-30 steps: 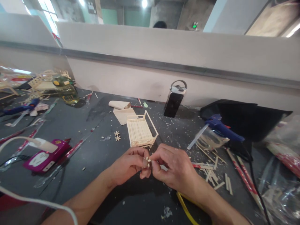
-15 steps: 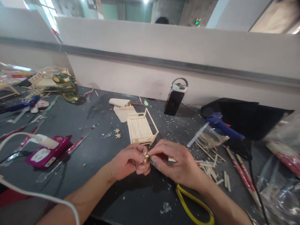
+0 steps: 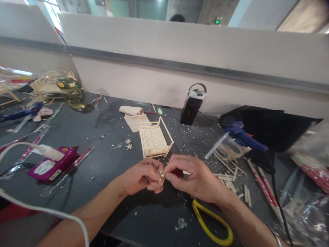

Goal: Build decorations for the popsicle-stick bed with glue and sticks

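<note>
**Closely pinched: a tiny stick cluster held between both hands**

Evidently, a small stick cluster [image 3: 161,174] was gripped between the fingertips of the left hand [image 3: 140,176] and right hand [image 3: 191,176], just above the dark table [image 3: 102,151], near the stick-built frame [image 3: 154,140], so short pieces could be steadied.

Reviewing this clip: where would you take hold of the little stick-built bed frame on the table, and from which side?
Probably grip the stick bed frame across its two long side rails, coming from above. The slatted deck lies flat on the table, and the raised end rail at the far end stands tilted and looks thin, so it seems best left alone. The long sides appear free; the left hand and right hand work just in front of it.
</note>
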The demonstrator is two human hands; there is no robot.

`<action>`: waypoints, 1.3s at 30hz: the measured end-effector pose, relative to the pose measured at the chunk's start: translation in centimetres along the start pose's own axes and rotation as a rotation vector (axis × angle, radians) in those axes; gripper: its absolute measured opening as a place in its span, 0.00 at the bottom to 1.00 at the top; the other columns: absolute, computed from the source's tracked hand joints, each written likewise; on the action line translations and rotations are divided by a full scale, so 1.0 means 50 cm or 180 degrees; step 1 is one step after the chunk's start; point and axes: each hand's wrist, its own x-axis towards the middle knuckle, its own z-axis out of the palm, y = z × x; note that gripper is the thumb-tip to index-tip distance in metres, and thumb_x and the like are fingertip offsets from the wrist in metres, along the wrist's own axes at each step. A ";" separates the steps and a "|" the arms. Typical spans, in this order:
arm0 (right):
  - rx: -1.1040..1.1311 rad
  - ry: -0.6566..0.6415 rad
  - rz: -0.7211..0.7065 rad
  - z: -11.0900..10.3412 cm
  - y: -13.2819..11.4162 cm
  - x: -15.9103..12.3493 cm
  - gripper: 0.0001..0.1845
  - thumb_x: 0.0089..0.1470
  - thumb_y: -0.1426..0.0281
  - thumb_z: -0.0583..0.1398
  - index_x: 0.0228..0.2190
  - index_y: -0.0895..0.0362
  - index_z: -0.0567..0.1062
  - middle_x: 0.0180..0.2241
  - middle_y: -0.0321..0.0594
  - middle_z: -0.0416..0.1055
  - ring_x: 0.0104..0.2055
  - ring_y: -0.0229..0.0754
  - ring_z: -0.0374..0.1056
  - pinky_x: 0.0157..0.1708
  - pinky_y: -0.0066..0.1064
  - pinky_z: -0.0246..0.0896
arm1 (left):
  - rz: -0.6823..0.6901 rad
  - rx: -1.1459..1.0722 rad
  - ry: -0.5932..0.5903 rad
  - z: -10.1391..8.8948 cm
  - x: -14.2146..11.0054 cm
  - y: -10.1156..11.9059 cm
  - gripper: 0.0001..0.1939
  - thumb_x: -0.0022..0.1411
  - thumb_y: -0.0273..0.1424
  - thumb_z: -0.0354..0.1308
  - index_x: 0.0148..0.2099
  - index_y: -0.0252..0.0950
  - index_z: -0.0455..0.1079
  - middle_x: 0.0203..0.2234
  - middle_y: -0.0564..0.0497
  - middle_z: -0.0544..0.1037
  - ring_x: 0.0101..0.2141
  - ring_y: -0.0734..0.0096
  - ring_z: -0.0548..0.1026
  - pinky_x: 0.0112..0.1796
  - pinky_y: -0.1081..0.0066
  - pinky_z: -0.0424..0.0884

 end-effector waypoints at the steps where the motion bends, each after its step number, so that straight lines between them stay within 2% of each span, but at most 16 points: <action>1: -0.0005 0.0001 0.0004 0.000 0.000 0.000 0.08 0.50 0.80 0.57 0.28 0.57 0.75 0.24 0.33 0.68 0.25 0.33 0.63 0.25 0.25 0.58 | -0.0010 0.0016 0.0008 0.000 0.000 0.000 0.01 0.44 0.24 0.55 0.23 0.33 0.67 0.11 0.58 0.63 0.13 0.80 0.55 0.25 0.70 0.62; 9: -0.0091 0.0097 0.0013 0.014 0.011 -0.005 0.09 0.44 0.82 0.57 0.26 0.57 0.72 0.23 0.31 0.65 0.24 0.32 0.60 0.24 0.24 0.55 | -0.0108 0.0113 0.0058 0.002 0.003 -0.001 0.01 0.42 0.23 0.55 0.22 0.32 0.67 0.10 0.57 0.63 0.13 0.79 0.56 0.24 0.70 0.62; 13: -0.0003 0.0108 0.0196 0.019 0.008 -0.004 0.08 0.43 0.82 0.57 0.25 0.57 0.71 0.23 0.31 0.65 0.23 0.32 0.59 0.23 0.24 0.53 | -0.0097 0.0143 -0.0012 0.002 0.002 -0.001 0.01 0.43 0.24 0.56 0.23 0.32 0.68 0.10 0.56 0.65 0.14 0.78 0.58 0.24 0.70 0.62; 17: 0.0092 0.0178 0.0641 0.006 0.000 0.002 0.07 0.47 0.79 0.55 0.23 0.57 0.68 0.22 0.31 0.63 0.23 0.33 0.57 0.23 0.25 0.52 | 0.0460 0.0006 -0.0042 0.005 0.002 0.002 0.02 0.48 0.26 0.61 0.27 0.32 0.73 0.15 0.53 0.71 0.18 0.74 0.66 0.29 0.67 0.64; 20: 0.0316 0.0218 0.0694 -0.006 0.000 0.004 0.10 0.52 0.77 0.51 0.22 0.56 0.63 0.22 0.30 0.60 0.24 0.33 0.55 0.24 0.26 0.51 | 0.0996 -0.0044 0.0230 0.010 0.004 0.005 0.04 0.50 0.28 0.65 0.28 0.32 0.76 0.24 0.49 0.74 0.26 0.70 0.71 0.31 0.68 0.65; 22: 0.0393 0.0333 0.0691 -0.007 0.001 0.005 0.14 0.56 0.75 0.50 0.19 0.55 0.59 0.20 0.30 0.55 0.23 0.33 0.53 0.23 0.26 0.49 | 0.1153 -0.0114 0.0446 0.011 0.005 0.005 0.03 0.51 0.28 0.66 0.30 0.32 0.77 0.27 0.50 0.74 0.28 0.72 0.70 0.30 0.70 0.65; 24: 0.0276 0.0513 0.0703 -0.001 0.001 0.007 0.17 0.58 0.72 0.51 0.18 0.55 0.58 0.19 0.29 0.53 0.22 0.33 0.51 0.23 0.27 0.48 | 0.1163 -0.0227 0.0563 0.010 0.005 0.004 0.03 0.51 0.26 0.66 0.32 0.33 0.78 0.26 0.51 0.74 0.26 0.75 0.69 0.29 0.72 0.65; 26: 0.0142 0.0673 0.0726 0.008 -0.001 0.008 0.16 0.56 0.71 0.55 0.18 0.55 0.61 0.19 0.29 0.57 0.22 0.33 0.53 0.22 0.27 0.50 | 0.1141 -0.0304 0.0624 0.006 0.005 0.001 0.04 0.52 0.26 0.66 0.33 0.32 0.78 0.25 0.52 0.75 0.26 0.76 0.70 0.30 0.73 0.66; 29: 0.0177 0.0795 0.0729 0.023 0.000 0.008 0.03 0.50 0.71 0.61 0.28 0.57 0.72 0.23 0.32 0.66 0.22 0.34 0.58 0.22 0.26 0.55 | 0.1130 -0.0303 0.0768 0.000 0.005 -0.005 0.04 0.52 0.27 0.67 0.33 0.34 0.78 0.25 0.52 0.77 0.27 0.75 0.72 0.31 0.72 0.67; 32: 0.0216 0.0811 0.0686 0.035 0.006 0.005 0.09 0.50 0.70 0.64 0.36 0.57 0.76 0.25 0.34 0.69 0.24 0.34 0.62 0.23 0.25 0.58 | 0.1162 -0.0150 0.0936 -0.003 0.006 -0.008 0.05 0.50 0.28 0.68 0.33 0.37 0.79 0.28 0.52 0.79 0.29 0.74 0.72 0.32 0.72 0.67; 37: 0.0674 0.0896 0.0952 0.039 0.012 0.010 0.04 0.53 0.69 0.63 0.31 0.56 0.78 0.26 0.34 0.74 0.26 0.35 0.67 0.26 0.25 0.61 | 0.1374 0.0416 0.0957 0.000 0.007 -0.006 0.06 0.53 0.30 0.67 0.36 0.37 0.81 0.27 0.52 0.77 0.27 0.78 0.68 0.28 0.75 0.62; 39: 0.0967 0.0836 0.1115 0.035 0.009 0.015 0.06 0.53 0.70 0.61 0.26 0.56 0.77 0.23 0.33 0.73 0.25 0.35 0.67 0.26 0.25 0.60 | 0.1581 0.0663 0.1029 0.002 0.006 -0.005 0.07 0.55 0.31 0.66 0.38 0.37 0.81 0.25 0.53 0.75 0.27 0.78 0.67 0.28 0.74 0.62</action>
